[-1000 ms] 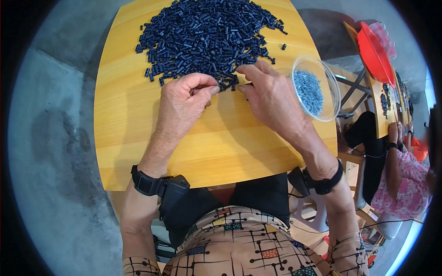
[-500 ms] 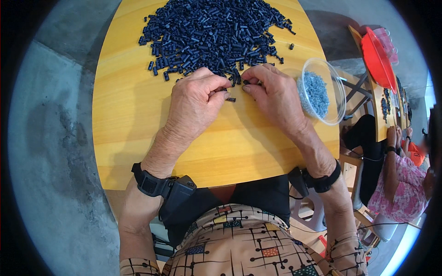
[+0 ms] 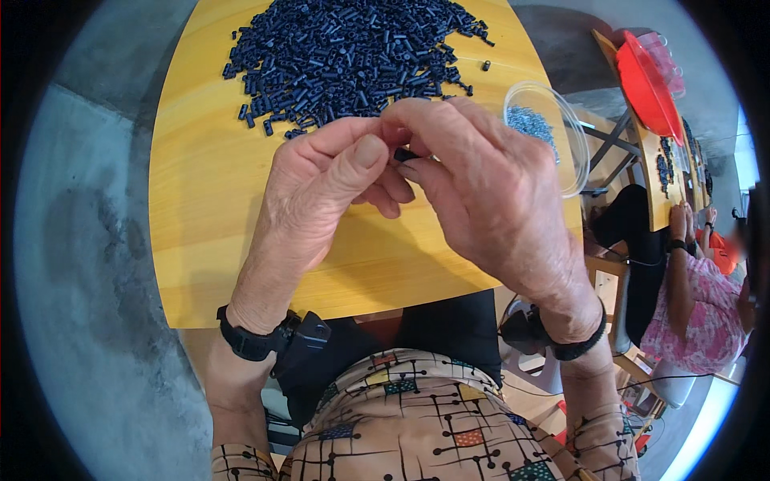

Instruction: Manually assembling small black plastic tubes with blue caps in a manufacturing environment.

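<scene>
- My right hand (image 3: pixel 497 180) pinches one black tubular piece (image 3: pixel 403 155).
- My left hand (image 3: pixel 309 178) curls alongside; grip, I cannot tell.
- Apparently outstanding: loose heap (image 3: pixel 345 64); completed count unclear.

Table (image 3: pixel 208 208): wood-grain, smooth, slight sheen. Small tubes (image 3: pixel 345 60): dark plastic, semi-matt. Tub (image 3: pixel 573 164): clear glossy plastic. Small bits (image 3: pixel 531 122) inside: shiny, metal-looking. Basin (image 3: pixel 648 88): smooth red plastic.

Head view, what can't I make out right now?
In the head view:
Small black piece: partly covered by the right fingers; full shape unclear.
Large pile of black plastic cylinders: cut off by the top edge.
Clear round plastic tub: lower left hidden by the right hand.
Its pale blue-grey bits: too small to identify.
</scene>
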The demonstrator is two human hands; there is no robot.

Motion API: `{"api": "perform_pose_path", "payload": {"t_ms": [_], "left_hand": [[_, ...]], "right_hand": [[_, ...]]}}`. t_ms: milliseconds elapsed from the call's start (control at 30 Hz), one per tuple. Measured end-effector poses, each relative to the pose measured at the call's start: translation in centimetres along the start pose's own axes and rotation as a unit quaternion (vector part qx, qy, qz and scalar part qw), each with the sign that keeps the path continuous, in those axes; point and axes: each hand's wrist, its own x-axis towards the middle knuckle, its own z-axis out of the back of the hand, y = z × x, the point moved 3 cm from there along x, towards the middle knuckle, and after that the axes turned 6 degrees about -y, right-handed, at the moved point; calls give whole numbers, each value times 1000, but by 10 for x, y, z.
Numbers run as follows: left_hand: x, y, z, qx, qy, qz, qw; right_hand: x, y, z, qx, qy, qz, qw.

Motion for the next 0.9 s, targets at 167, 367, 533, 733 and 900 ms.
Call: {"api": "perform_pose_path", "payload": {"t_ms": [167,367,533,733,900], "left_hand": [[-11,4,-2,-12,-21,15,1000],[-27,6,6,-59,-65,75,993],[-38,0,5,-64,-92,17,994],[-49,2,-2,-4,-88,3,996],[-54,4,-12,18,-90,-9,996]], "right_hand": [[-8,7,1,-13,-37,42,998],[-18,47,31,20,-10,75,997],[-64,44,74,31,-29,28,999],[-52,41,56,57,-48,3,997],[-55,38,68,65,-84,-7,994]]}}
